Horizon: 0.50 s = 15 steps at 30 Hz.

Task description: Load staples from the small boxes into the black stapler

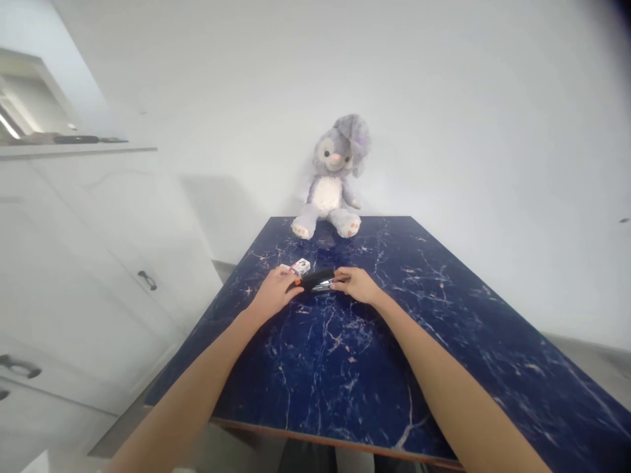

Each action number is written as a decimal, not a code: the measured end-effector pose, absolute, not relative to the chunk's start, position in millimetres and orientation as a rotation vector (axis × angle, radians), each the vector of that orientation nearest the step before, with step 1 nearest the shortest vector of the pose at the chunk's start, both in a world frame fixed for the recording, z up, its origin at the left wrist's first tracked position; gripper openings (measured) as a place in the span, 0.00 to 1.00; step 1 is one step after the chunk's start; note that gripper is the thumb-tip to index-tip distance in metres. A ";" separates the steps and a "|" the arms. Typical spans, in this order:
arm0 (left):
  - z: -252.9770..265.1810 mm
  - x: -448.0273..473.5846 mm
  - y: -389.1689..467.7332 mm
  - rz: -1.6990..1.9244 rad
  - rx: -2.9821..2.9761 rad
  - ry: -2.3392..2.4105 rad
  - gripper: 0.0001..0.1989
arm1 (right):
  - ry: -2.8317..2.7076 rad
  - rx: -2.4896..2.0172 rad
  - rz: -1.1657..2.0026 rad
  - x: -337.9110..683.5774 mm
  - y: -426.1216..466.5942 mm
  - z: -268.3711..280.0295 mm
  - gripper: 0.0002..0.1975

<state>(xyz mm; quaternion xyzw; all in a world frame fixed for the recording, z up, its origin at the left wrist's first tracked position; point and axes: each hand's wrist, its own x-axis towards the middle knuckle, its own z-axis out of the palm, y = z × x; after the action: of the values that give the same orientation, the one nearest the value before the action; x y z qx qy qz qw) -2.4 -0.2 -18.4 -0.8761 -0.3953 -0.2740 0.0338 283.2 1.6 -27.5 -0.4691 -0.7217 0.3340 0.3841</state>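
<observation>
A black stapler (317, 280) with a silvery metal part along its lower side lies between my hands, at or just above the tabletop. Its left end, where a bit of orange shows, is pinched by my left hand (274, 290). My right hand (361, 284) has its thumb and fingers closed on the right end. Just behind my left fingers is a small white box (301, 265) with dark and red print, partly covered by that hand.
The blue marbled table (335, 368) reaches back to a white wall. At its far edge a grey plush rabbit (328, 194) sits against the wall. White cabinets (89, 263) with dark handles stand to the left.
</observation>
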 end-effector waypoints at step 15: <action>-24.7 9.1 -3.5 -0.728 -2.650 -1.323 0.18 | -2.102 -1.207 0.511 290.0 1.7 -32.1 0.11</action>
<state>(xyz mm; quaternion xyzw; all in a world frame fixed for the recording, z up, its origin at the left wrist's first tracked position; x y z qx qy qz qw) 9.1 -3.5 -24.7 -0.8679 -0.4332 -0.2385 0.0457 290.0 1.7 -32.1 -0.4607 -0.8021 0.1950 0.3262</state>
